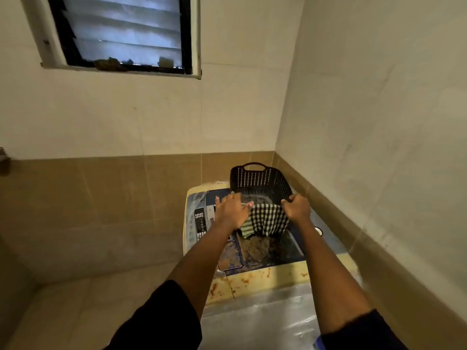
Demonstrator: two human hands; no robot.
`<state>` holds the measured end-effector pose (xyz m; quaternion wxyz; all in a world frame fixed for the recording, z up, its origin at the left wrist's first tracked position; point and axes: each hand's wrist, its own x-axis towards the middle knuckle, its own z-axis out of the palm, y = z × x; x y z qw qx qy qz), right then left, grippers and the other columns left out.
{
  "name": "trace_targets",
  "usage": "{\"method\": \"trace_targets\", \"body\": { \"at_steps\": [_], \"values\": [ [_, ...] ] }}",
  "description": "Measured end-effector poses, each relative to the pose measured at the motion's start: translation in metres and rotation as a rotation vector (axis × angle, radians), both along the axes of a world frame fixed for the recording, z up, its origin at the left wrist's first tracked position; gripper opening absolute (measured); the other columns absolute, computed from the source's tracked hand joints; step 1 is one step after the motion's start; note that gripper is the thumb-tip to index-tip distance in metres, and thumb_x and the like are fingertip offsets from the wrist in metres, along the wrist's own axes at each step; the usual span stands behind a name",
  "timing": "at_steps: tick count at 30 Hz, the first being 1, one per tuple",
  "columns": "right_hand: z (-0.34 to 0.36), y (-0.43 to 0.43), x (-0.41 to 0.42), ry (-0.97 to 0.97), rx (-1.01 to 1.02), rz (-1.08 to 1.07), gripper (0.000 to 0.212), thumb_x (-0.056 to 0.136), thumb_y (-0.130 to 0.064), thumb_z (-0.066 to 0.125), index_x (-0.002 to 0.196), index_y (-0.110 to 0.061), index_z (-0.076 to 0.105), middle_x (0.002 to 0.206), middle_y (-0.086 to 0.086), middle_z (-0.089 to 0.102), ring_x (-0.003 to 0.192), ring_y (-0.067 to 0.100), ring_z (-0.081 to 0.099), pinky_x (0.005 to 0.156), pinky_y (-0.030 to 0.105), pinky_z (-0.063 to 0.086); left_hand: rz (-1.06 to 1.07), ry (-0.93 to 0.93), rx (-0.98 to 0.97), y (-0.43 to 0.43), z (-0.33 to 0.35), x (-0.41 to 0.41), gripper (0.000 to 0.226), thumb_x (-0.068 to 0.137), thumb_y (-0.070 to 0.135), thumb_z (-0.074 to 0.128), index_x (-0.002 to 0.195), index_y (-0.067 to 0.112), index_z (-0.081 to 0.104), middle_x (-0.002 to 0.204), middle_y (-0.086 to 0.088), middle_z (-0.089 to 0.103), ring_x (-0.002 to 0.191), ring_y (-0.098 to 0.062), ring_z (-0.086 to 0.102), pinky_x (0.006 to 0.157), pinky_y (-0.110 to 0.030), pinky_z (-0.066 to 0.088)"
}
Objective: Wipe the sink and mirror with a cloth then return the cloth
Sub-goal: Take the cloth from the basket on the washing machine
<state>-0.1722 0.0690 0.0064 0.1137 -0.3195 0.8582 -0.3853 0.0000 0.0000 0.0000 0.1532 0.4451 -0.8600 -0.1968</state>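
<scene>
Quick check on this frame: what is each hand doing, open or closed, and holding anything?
Left hand: open, fingers spread, resting against the checked cloth.
Right hand: closed, gripping the cloth's edge.

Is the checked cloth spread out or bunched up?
Spread out: the checked cloth hangs stretched between the left hand and right hand over the basket.

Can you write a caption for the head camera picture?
Both hands spread a checked cloth over a washing machine.
</scene>
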Motion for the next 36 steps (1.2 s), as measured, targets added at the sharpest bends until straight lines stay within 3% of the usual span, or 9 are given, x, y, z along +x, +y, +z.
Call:
{"method": "trace_targets", "body": {
  "at_steps": [3,7,16,20,23,27,29,32,36],
  "values": [
    [-0.012,-0.002,-0.008,-0.247,-0.017,-0.089,0.057,0.091,-0.028,0.061,0.131,0.007,0.041,0.137,0.027,0.048,0.124,0.041,0.048,0.102,0.046,0.043,0.04,0.058,0.228,-0.004,-0.015,-0.007,0.06,0.096,0.046,0.04,0.144,0.012,0.027,0.147,-0.017,0.038,0.134,-0.037,0.037,0.115,-0.055,0.023],
    [-0.025,-0.009,-0.01,-0.383,-0.024,-0.117,0.069,0.09,-0.035,0.062,0.137,0.008,0.035,0.143,0.027,0.043,0.128,0.042,0.045,0.105,0.049,0.042,-0.02,0.226,0.467,-0.005,-0.027,-0.008,0.061,0.096,0.037,0.047,0.146,0.013,0.02,0.143,-0.018,0.044,0.125,-0.035,0.048,0.095,-0.036,0.043],
    [-0.001,-0.018,-0.002,-0.303,-0.09,-0.251,0.039,0.083,-0.026,0.07,0.107,0.004,0.064,0.109,0.024,0.065,0.1,0.037,0.063,0.087,0.045,0.053,0.137,0.545,0.864,-0.008,-0.005,0.006,0.066,0.092,0.031,0.056,0.146,0.02,0.019,0.142,-0.011,0.045,0.121,-0.03,0.052,0.09,-0.042,0.046],
    [0.036,-0.023,0.026,-0.16,-0.309,-0.011,0.034,0.088,-0.031,0.063,0.063,-0.013,0.047,0.071,0.012,0.052,0.072,0.025,0.052,0.066,0.041,0.042,0.149,0.638,0.87,0.001,0.001,0.029,0.053,0.094,0.03,0.053,0.141,0.02,0.03,0.135,-0.009,0.049,0.104,-0.024,0.053,0.079,-0.034,0.041],
    [0.059,-0.022,0.066,-0.066,-0.356,0.252,0.022,0.089,-0.029,0.062,0.076,-0.012,0.056,0.08,0.01,0.059,0.078,0.023,0.055,0.07,0.032,0.037,0.12,0.889,0.88,0.013,0.008,0.055,0.035,0.096,0.023,0.049,0.131,0.017,0.045,0.121,-0.005,0.054,0.095,-0.019,0.054,0.081,-0.034,0.043],
    [0.065,-0.021,0.141,-0.144,-0.208,0.704,0.009,0.091,-0.02,0.062,0.099,-0.015,0.06,0.099,0.005,0.064,0.092,0.017,0.057,0.08,0.029,0.038,0.122,1.09,0.708,0.029,0.014,0.128,0.046,0.091,-0.004,0.046,0.135,0.009,0.041,0.138,-0.013,0.046,0.114,-0.024,0.049,0.076,-0.025,0.048],
    [0.064,-0.018,0.187,-0.171,-0.093,0.935,0.007,0.092,-0.013,0.06,0.099,-0.013,0.058,0.093,0.002,0.062,0.087,0.011,0.054,0.078,0.025,0.038,0.124,1.026,0.536,0.039,0.017,0.191,0.066,0.084,-0.019,0.046,0.142,0.006,0.027,0.151,-0.013,0.03,0.121,-0.025,0.042,0.074,-0.016,0.049],
    [0.047,-0.006,0.267,-0.251,0.03,1.196,0.004,0.094,-0.007,0.055,0.096,-0.01,0.053,0.071,-0.01,0.056,0.069,-0.001,0.049,0.062,0.011,0.036,0.063,0.68,0.419,0.07,0.011,0.305,0.085,0.081,-0.02,0.052,0.147,0.009,0.008,0.157,-0.011,0.013,0.141,-0.025,0.023,0.103,-0.028,0.04],
    [0.008,0.018,0.392,-0.467,0.137,1.432,0.007,0.095,-0.004,0.051,0.097,-0.01,0.054,0.086,0.002,0.058,0.083,0.011,0.055,0.075,0.021,0.044,0.183,0.386,0.386,0.139,-0.007,0.44,0.083,0.082,-0.003,0.065,0.147,0.012,0.016,0.153,-0.006,0.024,0.139,-0.016,0.026,0.114,-0.033,0.028]
  ]
}}
